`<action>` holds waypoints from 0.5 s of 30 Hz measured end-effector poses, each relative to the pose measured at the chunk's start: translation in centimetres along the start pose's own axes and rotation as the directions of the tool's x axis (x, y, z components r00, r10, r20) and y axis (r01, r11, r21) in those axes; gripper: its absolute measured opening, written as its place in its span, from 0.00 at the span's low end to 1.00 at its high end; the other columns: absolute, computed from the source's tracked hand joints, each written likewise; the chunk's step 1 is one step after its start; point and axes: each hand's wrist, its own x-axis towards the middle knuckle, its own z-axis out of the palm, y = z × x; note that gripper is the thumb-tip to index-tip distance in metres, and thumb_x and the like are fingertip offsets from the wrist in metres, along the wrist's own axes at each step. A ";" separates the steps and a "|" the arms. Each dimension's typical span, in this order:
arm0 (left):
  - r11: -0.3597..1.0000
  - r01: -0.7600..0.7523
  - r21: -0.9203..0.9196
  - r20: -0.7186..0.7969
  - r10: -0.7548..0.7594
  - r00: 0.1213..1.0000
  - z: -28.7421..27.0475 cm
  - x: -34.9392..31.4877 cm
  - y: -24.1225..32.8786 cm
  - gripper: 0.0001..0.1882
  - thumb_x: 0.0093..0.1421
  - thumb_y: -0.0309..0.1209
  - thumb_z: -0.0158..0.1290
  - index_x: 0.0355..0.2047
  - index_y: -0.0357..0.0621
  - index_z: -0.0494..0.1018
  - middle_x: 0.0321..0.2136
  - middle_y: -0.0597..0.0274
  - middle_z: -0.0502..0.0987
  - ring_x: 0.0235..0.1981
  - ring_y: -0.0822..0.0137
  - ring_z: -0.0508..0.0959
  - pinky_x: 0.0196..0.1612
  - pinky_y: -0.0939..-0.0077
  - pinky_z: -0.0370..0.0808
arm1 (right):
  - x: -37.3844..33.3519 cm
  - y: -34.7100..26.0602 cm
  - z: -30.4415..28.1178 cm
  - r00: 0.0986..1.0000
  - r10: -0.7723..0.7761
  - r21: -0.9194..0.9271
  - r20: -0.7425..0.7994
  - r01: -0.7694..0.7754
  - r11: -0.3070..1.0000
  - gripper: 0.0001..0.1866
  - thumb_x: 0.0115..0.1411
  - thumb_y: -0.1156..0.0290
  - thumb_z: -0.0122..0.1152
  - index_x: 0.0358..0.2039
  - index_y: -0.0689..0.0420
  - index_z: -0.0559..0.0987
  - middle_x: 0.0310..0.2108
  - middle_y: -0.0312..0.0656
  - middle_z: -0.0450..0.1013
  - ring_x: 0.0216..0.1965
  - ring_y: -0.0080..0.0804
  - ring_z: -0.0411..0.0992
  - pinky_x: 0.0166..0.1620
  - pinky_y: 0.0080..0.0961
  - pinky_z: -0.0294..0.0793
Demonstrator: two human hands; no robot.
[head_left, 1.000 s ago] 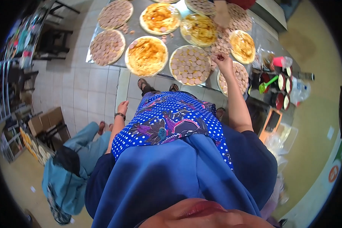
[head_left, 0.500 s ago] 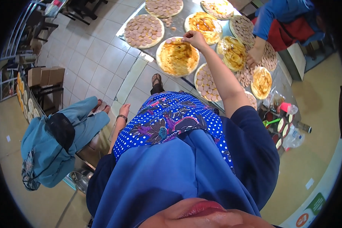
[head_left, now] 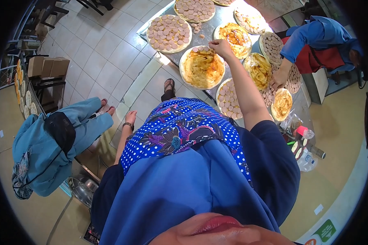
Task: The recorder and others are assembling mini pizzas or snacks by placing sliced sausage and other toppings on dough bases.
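Observation:
My right hand (head_left: 221, 48) reaches over the table, thumb and fingers pinched together at the far right rim of a sauced pizza base (head_left: 202, 68). What the fingertips hold, if anything, is too small to make out. A few round sausage slices (head_left: 200, 49) lie in a short row along that far rim, right beside the fingertips. The rest of this base shows only reddish-brown sauce. Down at my left side hangs my left hand (head_left: 130, 117), holding nothing, its fingers loosely apart.
Sausage-covered pizzas (head_left: 169, 33) and other sauced bases (head_left: 233, 40) crowd the metal table (head_left: 208, 33). Across it, a co-worker's hand (head_left: 279, 77) touches a heap of sausage slices. Bottles (head_left: 308, 162) stand at right. Another person in teal (head_left: 49, 147) is at left, near cardboard boxes (head_left: 49, 66).
The view has shifted, so the table and pizzas appear farther right and slightly lower. My right hand stays at the far rim of the same base, still pinched. My left hand still hangs down.

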 end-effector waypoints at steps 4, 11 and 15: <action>0.998 -0.037 0.048 -0.015 0.038 0.999 0.0 0.0 0.9 0.20 0.54 0.42 0.52 0.40 0.38 0.73 0.34 0.60 0.76 0.36 0.69 0.73 0.40 0.76 0.68 | -0.8 1.1 -0.2 0.985 0.129 0.182 0.114 -0.148 0.972 0.11 0.45 0.73 0.63 0.31 0.59 0.80 0.24 0.44 0.75 0.28 0.30 0.73 0.32 0.24 0.72; 0.992 -0.107 0.071 0.009 0.107 0.994 -0.4 1.2 2.3 0.21 0.54 0.42 0.52 0.41 0.38 0.73 0.37 0.58 0.76 0.39 0.67 0.73 0.42 0.75 0.68 | -2.2 1.0 0.4 0.990 0.057 0.014 -0.132 -0.056 0.998 0.08 0.43 0.74 0.63 0.26 0.60 0.76 0.25 0.43 0.74 0.30 0.33 0.73 0.34 0.26 0.71; 0.993 -0.076 0.090 0.066 0.071 0.995 0.1 1.9 3.9 0.19 0.53 0.41 0.53 0.39 0.38 0.73 0.30 0.62 0.75 0.29 0.71 0.72 0.34 0.77 0.68 | -3.6 2.4 -0.2 0.961 0.041 0.027 -0.272 -0.035 0.999 0.08 0.45 0.69 0.60 0.26 0.57 0.77 0.27 0.44 0.75 0.31 0.36 0.73 0.36 0.29 0.70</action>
